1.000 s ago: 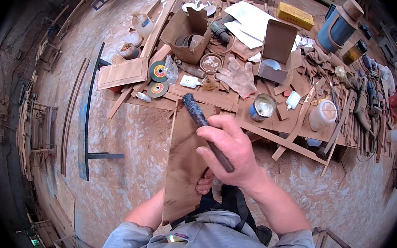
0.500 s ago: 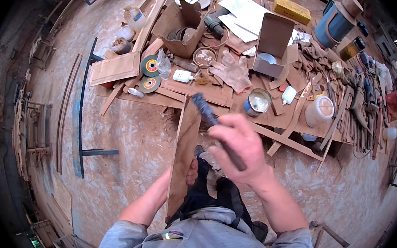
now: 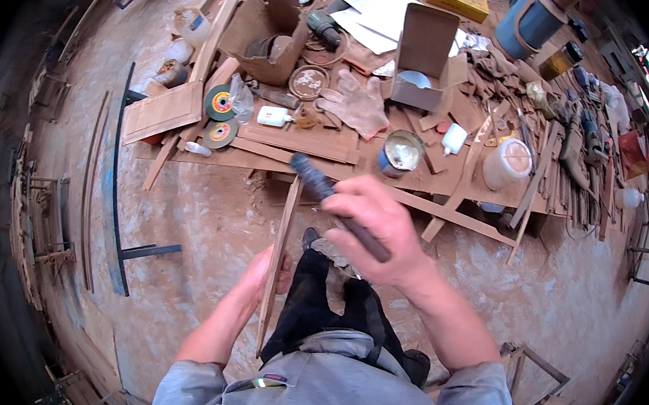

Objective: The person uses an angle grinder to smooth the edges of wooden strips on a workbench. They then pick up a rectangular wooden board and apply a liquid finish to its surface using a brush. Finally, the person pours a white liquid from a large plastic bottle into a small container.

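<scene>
My left hand [image 3: 258, 269] grips a long narrow wooden board [image 3: 280, 249] around its lower half, fingertips showing on its right side. The board stands nearly edge-on, its top end close to the table's front edge. My right hand [image 3: 384, 227] is closed around a dark rod-like tool [image 3: 312, 180] with a thicker, rough bluish-grey end. That end hangs over the board's top; whether they touch I cannot tell. The tool's other end sticks out below my fingers.
Ahead lies a cluttered worktable [image 3: 251, 162] with an open paint can [image 3: 401, 154], a work glove [image 3: 355, 103], grinding discs [image 3: 221, 133], a white bottle [image 3: 273, 115], cardboard boxes [image 3: 427, 53] and a plastic jar [image 3: 508, 164]. A blue metal frame [image 3: 112, 199] stands at left.
The board has turned from showing its broad face to nearly edge-on and shifted left. My right hand and the tool have moved slightly left. The table appears farther up and left.
</scene>
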